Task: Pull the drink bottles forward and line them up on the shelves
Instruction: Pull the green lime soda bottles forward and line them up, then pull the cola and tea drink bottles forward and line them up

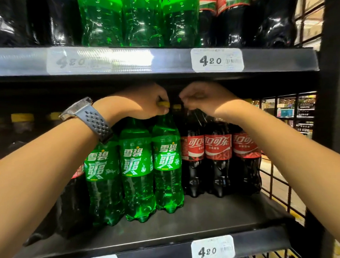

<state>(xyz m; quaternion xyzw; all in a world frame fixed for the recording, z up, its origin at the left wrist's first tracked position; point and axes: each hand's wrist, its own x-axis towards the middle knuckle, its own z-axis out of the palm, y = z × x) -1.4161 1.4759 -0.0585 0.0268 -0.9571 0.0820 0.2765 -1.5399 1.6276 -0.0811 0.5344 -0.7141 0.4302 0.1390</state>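
Observation:
Three green soda bottles stand in a row near the middle of the black shelf. My left hand, with a watch on the wrist, is closed over the yellow cap of the rightmost green bottle. To their right, set further back, stand three dark cola bottles with red labels. My right hand is closed on the neck of a cola bottle; its cap is hidden by my fingers.
The upper shelf with price tags hangs just above both hands and carries large green and dark bottles. More dark bottles with yellow caps stand at the back left. A wire side panel closes off the shelf's right end.

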